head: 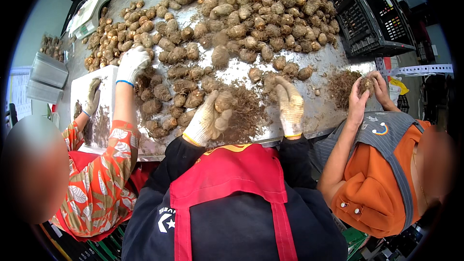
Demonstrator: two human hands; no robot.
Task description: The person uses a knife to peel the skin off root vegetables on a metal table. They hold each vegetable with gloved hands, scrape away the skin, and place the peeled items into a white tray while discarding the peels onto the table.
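My left hand [207, 119], in a knitted cotton work glove, grips a round, brown taro corm [223, 101]. My right hand [291, 106], gloved alike, is at the right with its fingers against a hairy taro corm [269, 82]. Its thumb is hidden, so whether that corm is gripped cannot be told. Between my hands a pile of loose root fibres [246, 112] lies on the metal table [317, 116]. Left of my left hand are several fibrous corms [184, 86] in loose rows.
A large corm heap [261, 11] covers the table's far side; cleaner-looking corms [119, 36] lie far left. A co-worker's gloved hand [135, 61] reaches beside a white foam box [108, 79]. At right, a co-worker's bare hands [377, 83] hold a corm. Black crates [362, 18] stand behind; a scale [87, 18] stands far left.
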